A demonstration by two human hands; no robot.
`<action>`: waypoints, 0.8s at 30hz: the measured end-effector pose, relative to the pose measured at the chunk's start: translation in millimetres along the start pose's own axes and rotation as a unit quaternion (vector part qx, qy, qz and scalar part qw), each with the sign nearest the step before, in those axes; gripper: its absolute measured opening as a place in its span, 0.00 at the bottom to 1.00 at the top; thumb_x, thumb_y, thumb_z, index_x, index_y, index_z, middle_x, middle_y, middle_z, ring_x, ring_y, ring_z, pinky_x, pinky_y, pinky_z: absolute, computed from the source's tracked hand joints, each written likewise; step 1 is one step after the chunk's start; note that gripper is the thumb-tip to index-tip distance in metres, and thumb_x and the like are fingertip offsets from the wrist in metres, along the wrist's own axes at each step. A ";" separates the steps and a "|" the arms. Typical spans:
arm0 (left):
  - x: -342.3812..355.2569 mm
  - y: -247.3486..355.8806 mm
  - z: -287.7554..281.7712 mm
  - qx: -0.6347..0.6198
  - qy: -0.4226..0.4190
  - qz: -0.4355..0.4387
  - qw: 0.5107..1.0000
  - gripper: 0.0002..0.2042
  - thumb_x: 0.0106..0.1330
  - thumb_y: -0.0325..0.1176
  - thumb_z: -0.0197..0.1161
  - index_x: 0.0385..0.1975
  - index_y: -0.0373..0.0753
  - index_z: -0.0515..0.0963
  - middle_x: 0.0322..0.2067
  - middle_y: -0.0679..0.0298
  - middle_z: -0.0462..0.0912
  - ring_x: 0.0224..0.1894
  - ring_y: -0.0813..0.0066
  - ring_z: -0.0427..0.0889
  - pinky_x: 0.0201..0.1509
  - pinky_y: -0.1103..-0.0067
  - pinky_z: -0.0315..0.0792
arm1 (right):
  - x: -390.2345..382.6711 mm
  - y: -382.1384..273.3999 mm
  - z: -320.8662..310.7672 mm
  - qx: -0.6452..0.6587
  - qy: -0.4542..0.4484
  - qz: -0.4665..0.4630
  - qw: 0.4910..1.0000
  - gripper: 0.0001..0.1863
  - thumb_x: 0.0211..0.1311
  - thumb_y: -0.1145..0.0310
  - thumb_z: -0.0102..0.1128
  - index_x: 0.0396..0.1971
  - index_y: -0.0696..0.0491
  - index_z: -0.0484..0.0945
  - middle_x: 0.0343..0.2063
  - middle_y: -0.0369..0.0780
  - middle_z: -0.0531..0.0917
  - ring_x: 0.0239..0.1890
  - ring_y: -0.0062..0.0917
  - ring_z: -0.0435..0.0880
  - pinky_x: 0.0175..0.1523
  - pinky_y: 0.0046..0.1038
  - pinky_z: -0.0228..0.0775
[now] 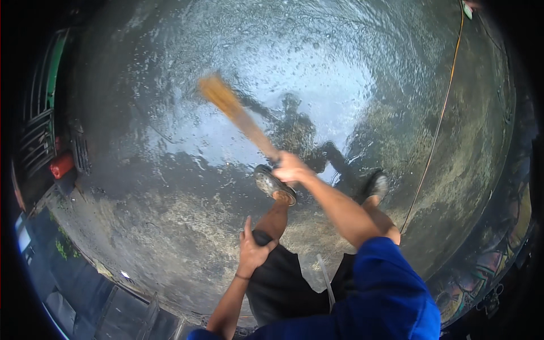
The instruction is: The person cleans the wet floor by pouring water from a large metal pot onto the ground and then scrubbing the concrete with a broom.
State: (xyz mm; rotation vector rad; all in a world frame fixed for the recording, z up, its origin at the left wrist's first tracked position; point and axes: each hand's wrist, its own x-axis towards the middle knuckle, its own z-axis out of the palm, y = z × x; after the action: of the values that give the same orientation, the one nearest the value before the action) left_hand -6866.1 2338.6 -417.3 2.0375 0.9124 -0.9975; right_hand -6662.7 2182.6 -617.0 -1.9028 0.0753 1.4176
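My right hand (292, 168) is closed round the grip end of a short hand broom (241, 119). The broom slants up and left over the wet concrete floor (187, 62), its yellow-brown end smeared by motion. Whether its tip touches the floor I cannot tell. Just beneath that hand is my left shoe (273, 186), dark and wet. My left hand (253, 250) rests on my left knee with its fingers apart, holding nothing.
A thin orange hose or cord (439, 119) runs along the floor on the right. At the left edge are a red cylinder (62, 165) and dark metal bars (38, 127). My right shoe (378, 186) stands on the wet floor, where water mirrors my shape.
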 end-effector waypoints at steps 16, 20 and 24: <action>22.4 -6.6 -131.2 -0.043 0.144 -0.103 0.983 0.61 0.46 0.43 0.87 0.78 0.34 0.52 0.63 0.40 0.70 0.67 0.44 0.73 0.72 0.60 0.68 | 114.4 295.9 -516.8 0.213 0.405 0.129 0.880 0.14 0.64 0.64 0.53 0.30 0.58 0.84 0.19 0.39 0.83 0.21 0.27 0.83 0.28 0.31 0.75; 55.3 -27.5 -143.8 -0.090 0.191 -0.116 0.970 0.58 0.46 0.41 0.85 0.77 0.34 0.54 0.60 0.43 0.72 0.64 0.45 0.74 0.71 0.60 0.69 | 292.6 179.9 -453.6 0.011 0.376 0.007 0.926 0.09 0.63 0.69 0.59 0.27 0.57 0.82 0.19 0.39 0.83 0.21 0.27 0.83 0.28 0.31 0.75; 65.4 -46.8 -202.1 -0.094 0.158 -0.106 0.977 0.57 0.45 0.39 0.85 0.78 0.39 0.58 0.56 0.48 0.75 0.62 0.47 0.77 0.68 0.60 0.73 | 393.9 35.3 -186.9 -0.061 0.270 -0.109 0.955 0.11 0.61 0.71 0.63 0.21 0.59 0.80 0.17 0.42 0.82 0.16 0.27 0.81 0.22 0.30 0.72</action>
State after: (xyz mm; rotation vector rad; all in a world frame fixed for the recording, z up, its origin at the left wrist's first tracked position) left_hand -6801.0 2544.2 -389.0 1.9995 1.3610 -0.6704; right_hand -6377.4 2193.3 -948.4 -2.2776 0.0380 0.7426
